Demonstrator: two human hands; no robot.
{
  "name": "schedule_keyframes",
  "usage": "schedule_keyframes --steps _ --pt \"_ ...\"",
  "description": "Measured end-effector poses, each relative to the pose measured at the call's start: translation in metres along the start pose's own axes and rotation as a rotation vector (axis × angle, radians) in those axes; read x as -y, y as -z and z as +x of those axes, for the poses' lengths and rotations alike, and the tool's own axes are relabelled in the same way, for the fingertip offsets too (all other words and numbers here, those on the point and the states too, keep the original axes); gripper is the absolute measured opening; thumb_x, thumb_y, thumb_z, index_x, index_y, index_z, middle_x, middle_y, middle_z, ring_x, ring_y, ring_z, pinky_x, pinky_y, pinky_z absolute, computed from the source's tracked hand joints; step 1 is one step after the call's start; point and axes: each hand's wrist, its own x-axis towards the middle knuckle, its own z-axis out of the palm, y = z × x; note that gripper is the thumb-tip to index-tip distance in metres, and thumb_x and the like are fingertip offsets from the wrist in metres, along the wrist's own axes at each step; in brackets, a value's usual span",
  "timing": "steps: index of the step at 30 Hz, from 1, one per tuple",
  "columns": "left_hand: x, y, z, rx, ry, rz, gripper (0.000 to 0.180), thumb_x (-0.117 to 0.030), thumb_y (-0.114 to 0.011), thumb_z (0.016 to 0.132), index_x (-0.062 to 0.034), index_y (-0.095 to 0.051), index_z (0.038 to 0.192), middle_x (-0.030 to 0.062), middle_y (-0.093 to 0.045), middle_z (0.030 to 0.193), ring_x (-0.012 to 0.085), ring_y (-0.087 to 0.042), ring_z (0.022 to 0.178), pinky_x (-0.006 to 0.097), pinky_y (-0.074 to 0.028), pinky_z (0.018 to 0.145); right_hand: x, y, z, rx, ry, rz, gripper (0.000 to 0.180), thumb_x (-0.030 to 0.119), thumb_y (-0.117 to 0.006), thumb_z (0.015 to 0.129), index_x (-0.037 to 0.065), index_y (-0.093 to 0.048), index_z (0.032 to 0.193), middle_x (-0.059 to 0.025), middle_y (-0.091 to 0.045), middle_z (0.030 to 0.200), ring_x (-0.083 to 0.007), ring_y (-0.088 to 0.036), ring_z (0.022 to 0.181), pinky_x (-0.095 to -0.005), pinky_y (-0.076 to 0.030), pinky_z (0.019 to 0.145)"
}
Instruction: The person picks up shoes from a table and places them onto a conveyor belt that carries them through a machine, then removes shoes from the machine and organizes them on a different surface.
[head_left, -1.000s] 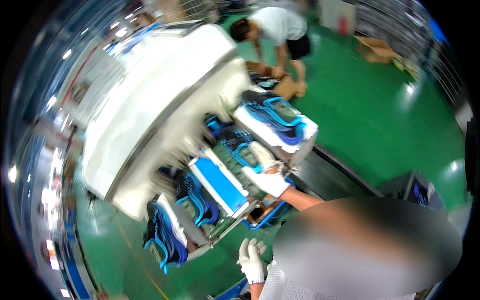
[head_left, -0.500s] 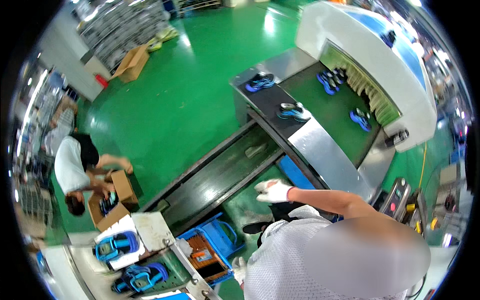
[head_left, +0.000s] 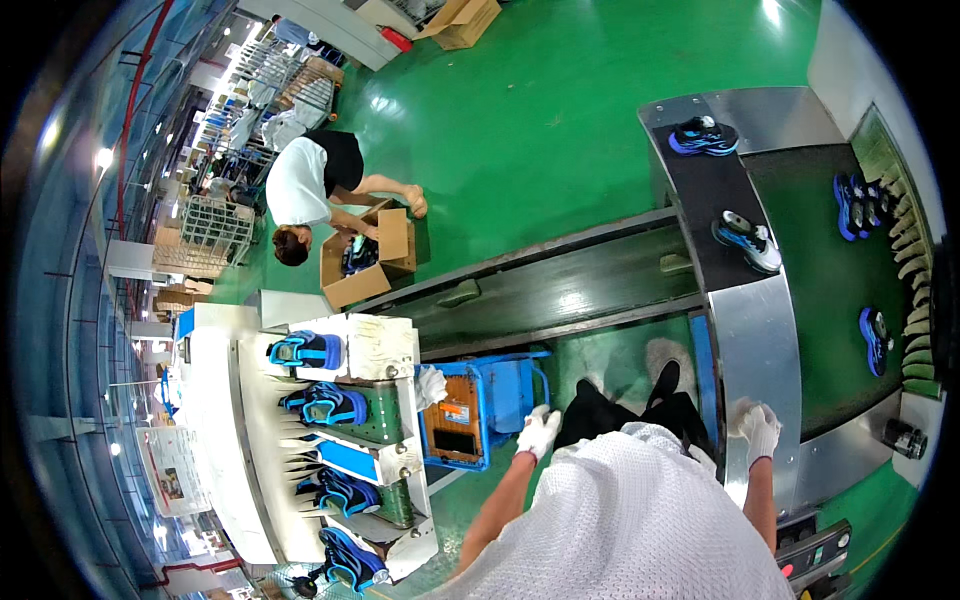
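Observation:
My left hand (head_left: 540, 432), in a white glove, hangs with loosely bent fingers beside a blue-framed chair (head_left: 486, 408); nothing shows in it. My right hand (head_left: 757, 430), gloved too, is over the bare metal edge (head_left: 752, 335) of the conveyor, holding nothing I can see; whether it touches the metal is unclear. Beyond it a blue-and-black sports shoe (head_left: 746, 242) lies on the black strip, and another shoe (head_left: 703, 137) is at its far end. More shoes (head_left: 873, 341) rest on the green belt by the machine's bristle curtain (head_left: 905, 260).
At left, a white machine (head_left: 250, 430) carries several blue-and-black shoes (head_left: 335, 404). A dark phone-like slab (head_left: 455, 441) lies on the chair's wooden seat. A low trough (head_left: 560, 290) runs across ahead of me. Farther off, a person (head_left: 300, 185) bends over a cardboard box (head_left: 395, 235).
My view has swung left, bringing the shoe-laden machine fully in. My right hand has moved from in front of my body to the conveyor's metal edge. My left hand shows more fully.

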Motion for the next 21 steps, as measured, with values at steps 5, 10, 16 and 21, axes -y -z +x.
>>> schedule_keyframes --steps 5,10,16,21 --pt "-0.103 -0.027 0.031 0.083 -0.199 0.163 0.059 -0.046 -0.056 0.099 -0.0074 -0.053 0.144 0.0178 -0.065 0.137 0.0365 -0.057 0.132 0.042 -0.044 0.111 0.015 0.031 -0.032 -0.124 0.010 0.073 0.031 0.016 -0.073 0.095 0.009 -0.063 0.123 -0.0056 -0.069 0.094 -0.0150 -0.064 0.073 -0.0316 -0.054 0.060" --pt "-0.191 -0.051 0.074 0.244 -0.412 0.330 0.061 -0.045 -0.059 0.097 -0.0058 -0.053 0.144 0.0240 -0.063 0.136 0.0394 -0.059 0.129 0.047 -0.046 0.110 -0.006 0.065 -0.080 -0.354 0.009 0.110 0.042 0.017 -0.072 0.096 0.005 -0.059 0.134 -0.0055 -0.065 0.099 -0.0127 -0.063 0.074 -0.0261 -0.050 0.057" --pt "-0.260 -0.105 0.130 0.447 -0.707 0.330 0.064 -0.052 -0.055 0.098 -0.0138 -0.049 0.149 0.0262 -0.062 0.136 0.0427 -0.058 0.128 0.048 -0.043 0.112 -0.081 0.106 -0.146 -0.297 0.128 0.554 0.034 0.013 -0.066 0.097 0.003 -0.053 0.128 0.0040 -0.048 0.080 -0.0080 -0.049 0.060 -0.0230 -0.036 0.046" --pt "-0.332 -0.109 0.102 0.526 -0.719 0.465 0.062 -0.050 -0.055 0.098 -0.0094 -0.051 0.145 0.0170 -0.064 0.139 0.0343 -0.060 0.130 0.042 -0.042 0.112 -0.078 0.084 -0.153 -0.617 0.044 0.308 0.052 0.012 -0.065 0.096 -0.003 -0.046 0.142 -0.0020 -0.055 0.086 -0.0099 -0.053 0.063 -0.0243 -0.040 0.047"
